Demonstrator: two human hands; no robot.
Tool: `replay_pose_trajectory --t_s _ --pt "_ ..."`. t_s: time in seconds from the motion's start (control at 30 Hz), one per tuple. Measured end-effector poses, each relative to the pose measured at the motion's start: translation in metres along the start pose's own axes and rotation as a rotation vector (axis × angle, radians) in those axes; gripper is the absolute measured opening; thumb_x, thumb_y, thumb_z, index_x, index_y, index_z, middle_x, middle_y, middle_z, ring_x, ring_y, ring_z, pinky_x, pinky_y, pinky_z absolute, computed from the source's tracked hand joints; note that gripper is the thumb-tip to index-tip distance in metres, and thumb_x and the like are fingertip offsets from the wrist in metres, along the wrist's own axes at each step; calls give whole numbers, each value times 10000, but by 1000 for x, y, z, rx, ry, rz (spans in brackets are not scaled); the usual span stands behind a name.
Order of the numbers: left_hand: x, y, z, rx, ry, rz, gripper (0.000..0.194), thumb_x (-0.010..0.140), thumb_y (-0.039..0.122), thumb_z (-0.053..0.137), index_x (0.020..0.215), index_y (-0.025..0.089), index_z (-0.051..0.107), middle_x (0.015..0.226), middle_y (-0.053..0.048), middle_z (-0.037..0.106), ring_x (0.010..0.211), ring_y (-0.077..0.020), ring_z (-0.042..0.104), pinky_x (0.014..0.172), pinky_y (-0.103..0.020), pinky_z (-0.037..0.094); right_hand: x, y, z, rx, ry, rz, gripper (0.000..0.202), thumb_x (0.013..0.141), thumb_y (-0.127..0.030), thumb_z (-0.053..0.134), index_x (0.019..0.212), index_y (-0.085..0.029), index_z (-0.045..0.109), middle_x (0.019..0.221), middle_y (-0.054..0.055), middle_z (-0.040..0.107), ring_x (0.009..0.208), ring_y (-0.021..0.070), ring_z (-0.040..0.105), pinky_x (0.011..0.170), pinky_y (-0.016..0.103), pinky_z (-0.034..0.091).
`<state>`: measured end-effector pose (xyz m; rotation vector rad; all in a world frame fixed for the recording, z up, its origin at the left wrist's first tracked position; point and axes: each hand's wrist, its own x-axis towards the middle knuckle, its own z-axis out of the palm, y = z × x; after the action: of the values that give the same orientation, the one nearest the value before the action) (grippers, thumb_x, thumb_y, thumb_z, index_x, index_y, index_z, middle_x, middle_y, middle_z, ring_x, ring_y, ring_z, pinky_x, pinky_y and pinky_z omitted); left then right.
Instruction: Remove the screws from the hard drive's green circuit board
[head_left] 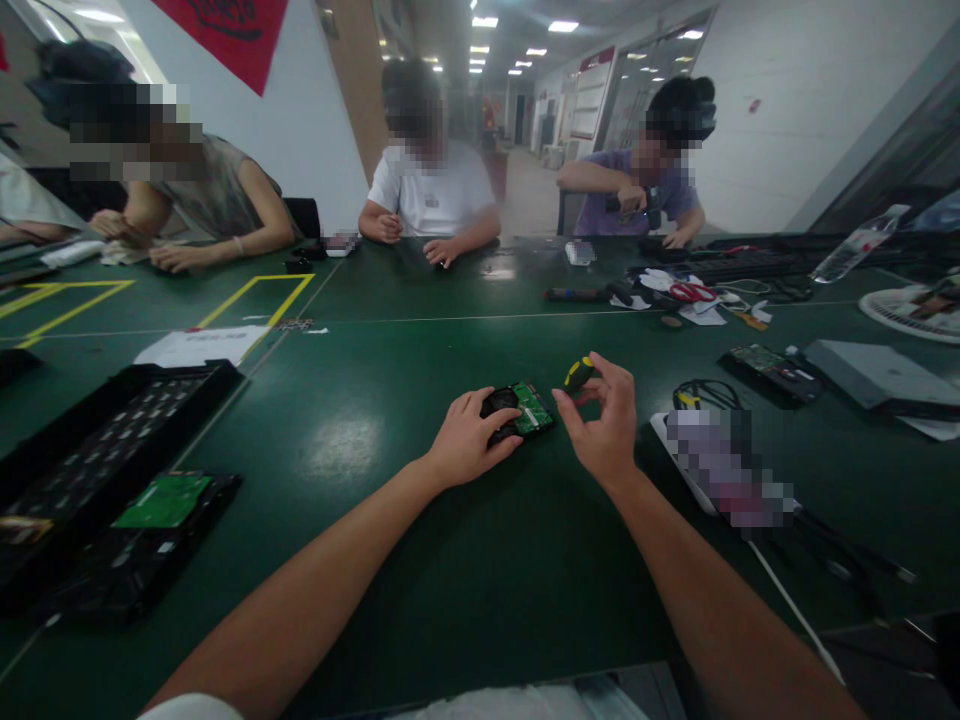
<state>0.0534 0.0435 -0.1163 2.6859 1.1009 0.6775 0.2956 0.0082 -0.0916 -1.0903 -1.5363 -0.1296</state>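
Observation:
A hard drive (534,408) with a green circuit board facing up lies on the green table. My left hand (471,440) is laid over its left side, with the fingers and thumb holding it down. To the right of the drive, my right hand (606,425) is raised. Between its thumb and fingers it grips a screwdriver (578,375) by a yellow and dark handle. The handle tilts, and I cannot make out the screwdriver's shaft or tip.
On the left are a long black tray (112,440) and another circuit-board unit (165,502). Rightward lie a phone-like device (675,465), cables, another drive (776,370) and a grey box (877,375). Red scissors (691,292) and a bottle (859,245) are farther back. Several people sit opposite.

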Motion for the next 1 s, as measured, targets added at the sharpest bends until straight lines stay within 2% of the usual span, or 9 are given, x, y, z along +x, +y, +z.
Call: replay_pose_trajectory --t_s 0.2,0.47,0.7,0.83,1.0 --pt "0 1 0 -15 2 -5 458 997 523 621 1411 332 667 1570 -153 456 1457 -406 421 1168 -636 387 -2 2 1 20 -8 24 675 952 -258 681 1566 -321 407 1399 130 539 1005 245 706 828 467 675" --pt "0 -1 2 -13 8 0 467 992 529 632 1411 327 669 1573 -158 456 1445 -410 432 1154 -640 400 -1 4 1 -9 27 -4 661 910 -279 763 1499 -314 464 1348 122 563 880 212 683 707 417 662" --pt "0 -2 4 15 25 4 458 990 537 633 1399 334 672 1555 -140 467 1435 -389 444 1159 -613 414 -2 0 3 80 9 3 639 941 -197 676 1522 -283 424 1411 138 539 932 209 728 788 412 666" --pt "0 -2 4 19 15 1 463 995 537 624 1413 340 663 1563 -143 456 1440 -394 437 1153 -623 416 -3 4 3 48 26 20 667 914 -230 743 1504 -298 441 1394 123 542 882 194 707 735 397 663" --pt "0 -1 4 18 13 3 472 994 542 626 1417 336 663 1571 -148 441 1437 -393 438 1157 -620 412 -2 5 1 18 11 15 694 905 -264 769 1514 -304 440 1373 127 542 917 215 687 722 413 667"
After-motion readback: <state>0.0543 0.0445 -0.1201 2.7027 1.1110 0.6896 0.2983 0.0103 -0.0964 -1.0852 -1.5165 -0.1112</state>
